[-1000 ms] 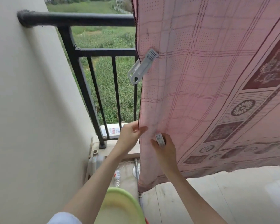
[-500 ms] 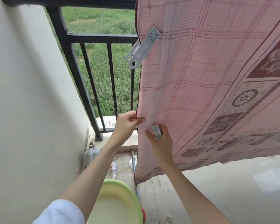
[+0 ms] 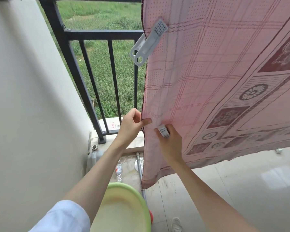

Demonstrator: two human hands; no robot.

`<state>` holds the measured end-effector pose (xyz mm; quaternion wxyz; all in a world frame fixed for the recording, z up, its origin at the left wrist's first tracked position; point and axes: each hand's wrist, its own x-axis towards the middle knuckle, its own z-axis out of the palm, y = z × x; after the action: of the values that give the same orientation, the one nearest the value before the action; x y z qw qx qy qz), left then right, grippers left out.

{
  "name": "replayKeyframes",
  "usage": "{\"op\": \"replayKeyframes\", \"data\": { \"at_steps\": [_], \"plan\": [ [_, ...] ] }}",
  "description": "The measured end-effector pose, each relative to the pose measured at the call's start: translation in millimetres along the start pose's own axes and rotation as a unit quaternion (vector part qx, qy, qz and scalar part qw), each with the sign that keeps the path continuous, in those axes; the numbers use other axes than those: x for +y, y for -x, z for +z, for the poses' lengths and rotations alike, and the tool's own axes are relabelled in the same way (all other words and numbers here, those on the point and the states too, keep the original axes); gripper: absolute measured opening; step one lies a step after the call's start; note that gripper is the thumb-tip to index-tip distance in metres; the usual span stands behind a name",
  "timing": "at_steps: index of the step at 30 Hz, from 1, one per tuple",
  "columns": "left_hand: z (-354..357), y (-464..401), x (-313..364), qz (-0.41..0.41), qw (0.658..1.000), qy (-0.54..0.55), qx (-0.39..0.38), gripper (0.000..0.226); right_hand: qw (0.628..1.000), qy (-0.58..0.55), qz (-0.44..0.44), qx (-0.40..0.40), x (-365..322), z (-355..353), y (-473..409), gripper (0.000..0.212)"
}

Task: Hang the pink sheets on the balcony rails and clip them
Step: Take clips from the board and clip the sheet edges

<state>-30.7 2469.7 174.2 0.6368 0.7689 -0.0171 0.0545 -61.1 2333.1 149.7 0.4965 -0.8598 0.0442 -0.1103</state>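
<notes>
A pink patterned sheet [image 3: 208, 81] hangs down over the black balcony rail [image 3: 100, 33], reaching almost to the floor. A large grey clip [image 3: 149, 42] grips its left edge near the upper crossbar. My left hand [image 3: 132, 126] pinches the sheet's left edge low down, thumb on the front. My right hand [image 3: 169, 143] is pressed against the sheet just to the right, holding a second grey clip [image 3: 163, 132] whose ridged head pokes out between the fingers.
A white wall [image 3: 23, 97] closes off the left side. A green basin [image 3: 124, 208] sits below my arms. A jug [image 3: 94, 154], a plastic bottle [image 3: 119, 169] and a drain pipe [image 3: 139, 163] stand on the tiled floor by the rail's base.
The view has tilted downward, so the top rail has left the frame. Both hands keep their hold on the sheet edge and the clip, shifted only slightly.
</notes>
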Motion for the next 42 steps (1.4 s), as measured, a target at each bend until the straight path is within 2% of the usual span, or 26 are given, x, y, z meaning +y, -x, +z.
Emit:
{"op": "replayKeyframes", "data": {
  "at_steps": [3, 5, 7, 10, 13, 17, 22, 25, 29, 33, 35, 37, 40, 42],
  "plan": [
    [-0.4, -0.2, -7.4, 0.011, 0.999, -0.004, -0.037, 0.007, 1.000, 0.000, -0.012, -0.007, 5.7, -5.0, -1.4, 0.022],
    [-1.7, -0.1, -14.6, 0.016, 0.998, -0.011, -0.054, 0.009, 0.999, -0.038, 0.024, -0.015, 10.4, -5.9, 1.5, 0.021],
    [-1.9, 0.0, -22.9, 0.017, 0.998, -0.019, -0.063, 0.009, 0.988, -0.097, 0.092, -0.071, 17.2, -2.9, 8.4, 0.014],
    [-0.7, 1.2, -39.4, -0.003, 0.997, -0.035, -0.070, 0.018, 0.963, -0.129, 0.178, -0.154, 29.8, 8.1, 24.1, 0.025],
    [2.9, 7.5, -51.3, -0.020, 0.997, -0.042, -0.068, 0.019, 0.966, -0.108, 0.194, -0.131, 38.9, 19.3, 34.0, 0.028],
    [-0.3, 11.0, -59.8, -0.008, 0.997, -0.071, -0.025, 0.008, 0.987, -0.030, 0.149, -0.052, 47.1, 34.6, 29.7, 0.041],
    [-7.1, 7.1, -67.0, 0.036, 0.992, -0.116, -0.025, 0.019, 0.996, 0.024, 0.089, -0.008, 52.4, 44.5, 12.6, 0.034],
    [0.6, 10.7, -70.3, 0.020, 0.994, -0.098, -0.042, 0.017, 0.996, 0.010, 0.081, -0.021, 59.5, 47.0, 9.8, 0.031],
    [12.4, 13.1, -73.0, -0.015, 0.994, -0.026, -0.105, 0.024, 0.994, -0.059, 0.091, -0.030, 59.2, 47.8, 9.6, 0.024],
    [13.4, 16.9, -88.1, -0.047, 0.995, -0.053, -0.073, 0.024, 0.982, -0.116, 0.141, -0.052, 62.5, 45.3, 12.1, 0.025],
    [11.5, 16.0, -95.1, -0.051, 0.994, -0.087, -0.034, 0.033, 0.964, -0.165, 0.195, -0.069, 70.4, 44.5, 19.3, 0.025],
    [10.8, 13.2, -99.4, -0.050, 0.993, -0.107, -0.011, 0.039, 0.931, -0.223, 0.276, -0.088, 78.8, 47.0, 31.0, 0.014],
    [11.7, 9.8, -96.1, -0.064, 0.993, -0.101, -0.011, 0.035, 0.867, -0.327, 0.359, -0.115, 81.3, 54.0, 43.5, 0.006],
    [9.4, 7.1, -94.6, -0.067, 0.992, -0.103, -0.021, 0.048, 0.809, -0.418, 0.393, -0.128, 77.0, 56.2, 46.2, 0.015]
  ]
}}
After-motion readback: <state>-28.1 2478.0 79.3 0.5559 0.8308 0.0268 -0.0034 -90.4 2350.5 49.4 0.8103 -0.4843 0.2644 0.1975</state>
